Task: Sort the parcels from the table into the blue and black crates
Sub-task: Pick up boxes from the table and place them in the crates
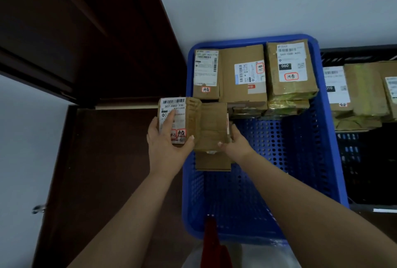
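Both hands hold one small brown cardboard parcel (pixel 193 123) over the near-left part of the blue crate (pixel 328 138). The left hand (pixel 167 138) grips its left end, fingers lying across the white shipping label with a barcode and the code "507-P802", thumb curled onto the top face. The right hand (pixel 234 140) clasps the right end, thumb on top and fingers tucked behind. The parcel's cardboard is creased and dented, and a red-ringed handwritten mark sits at the label's lower corner. Just below it lies another flat piece of brown cardboard (pixel 212 161); whether it is part of the held parcel or a separate one in the crate is hard to tell.

At the crate's far end three labelled parcels (pixel 242 74) stand side by side, touching, the rightmost wrapped in yellowish tape. The black crate (pixel 354 52) sits just beside the blue one on the right, with more taped parcels (pixel 363 91) inside. A dark wooden door (pixel 75 31) stands to the left.
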A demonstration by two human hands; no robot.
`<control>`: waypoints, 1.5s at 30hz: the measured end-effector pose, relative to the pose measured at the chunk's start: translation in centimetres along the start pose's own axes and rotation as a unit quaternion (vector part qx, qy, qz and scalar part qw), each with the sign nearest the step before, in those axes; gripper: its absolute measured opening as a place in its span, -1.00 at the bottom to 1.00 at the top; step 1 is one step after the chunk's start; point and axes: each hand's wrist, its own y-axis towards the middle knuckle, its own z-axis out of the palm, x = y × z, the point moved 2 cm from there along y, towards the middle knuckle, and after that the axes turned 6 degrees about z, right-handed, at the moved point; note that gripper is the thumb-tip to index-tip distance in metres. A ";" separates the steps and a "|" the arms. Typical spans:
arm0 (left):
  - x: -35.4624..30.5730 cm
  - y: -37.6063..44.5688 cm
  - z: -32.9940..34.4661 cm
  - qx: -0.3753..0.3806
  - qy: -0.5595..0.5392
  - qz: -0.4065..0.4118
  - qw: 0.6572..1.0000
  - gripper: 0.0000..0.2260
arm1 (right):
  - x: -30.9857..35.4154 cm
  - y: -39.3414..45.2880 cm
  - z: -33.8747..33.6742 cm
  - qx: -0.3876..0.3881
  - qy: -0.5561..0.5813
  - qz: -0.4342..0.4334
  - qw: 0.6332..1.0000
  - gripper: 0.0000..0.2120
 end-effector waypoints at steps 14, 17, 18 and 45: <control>-4.1 -1.4 2.5 0.126 0.002 0.068 0.990 -0.13 | -0.6 -5.0 -5.2 -0.065 0.142 0.004 0.988 -0.41; -6.0 -2.2 4.2 0.177 0.001 0.117 0.977 -0.11 | -0.1 -5.9 -6.6 0.001 0.159 -0.016 0.987 -0.16; -6.5 -2.4 4.8 0.189 -0.008 0.123 0.974 -0.12 | -0.3 -5.8 -7.1 0.014 0.156 -0.015 0.988 -0.10; 0.9 -8.4 4.5 -0.038 0.031 -0.045 0.998 -0.16 | 4.7 1.4 -2.9 -0.008 -0.322 -0.221 0.920 -0.30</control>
